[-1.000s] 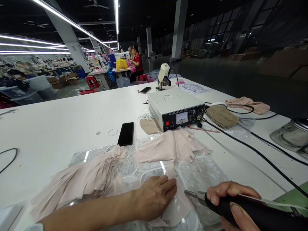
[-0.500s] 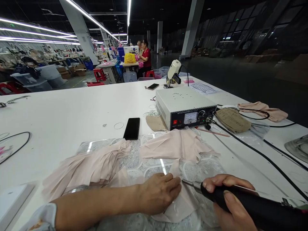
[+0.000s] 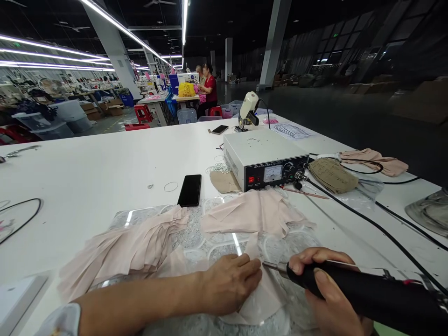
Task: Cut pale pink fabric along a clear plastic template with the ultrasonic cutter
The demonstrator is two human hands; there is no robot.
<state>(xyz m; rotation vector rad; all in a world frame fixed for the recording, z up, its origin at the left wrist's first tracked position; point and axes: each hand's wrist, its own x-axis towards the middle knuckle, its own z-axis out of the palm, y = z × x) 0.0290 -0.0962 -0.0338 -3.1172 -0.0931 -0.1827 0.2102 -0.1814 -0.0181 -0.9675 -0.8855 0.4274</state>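
My left hand (image 3: 233, 282) has its fingers curled down on a pale pink fabric piece (image 3: 264, 298), which lies over a clear patterned plastic template (image 3: 191, 240); the fingertips are hidden. In my right hand (image 3: 329, 280) is a black-handled corded handpiece (image 3: 364, 291) with a thin metal tip. That tip sits at the fabric, just right of my left knuckles; whether it touches is hard to tell. A fanned stack of pink fabric pieces (image 3: 129, 247) lies to the left. More pink pieces (image 3: 241, 214) lie ahead of my hands.
A control box (image 3: 276, 170) with a dial and lit red switch stands ahead, its black cable (image 3: 360, 221) running right. Nearby are a phone (image 3: 189, 190), brown fabric pieces (image 3: 332, 175) and a beige lamp-like device (image 3: 249, 109). A white box (image 3: 23, 298) sits at left. People work beyond the table.
My right hand and the handpiece have shifted slightly left and up, the handle swinging a little. My left hand keeps its place on the fabric. The whole view has shifted slightly.
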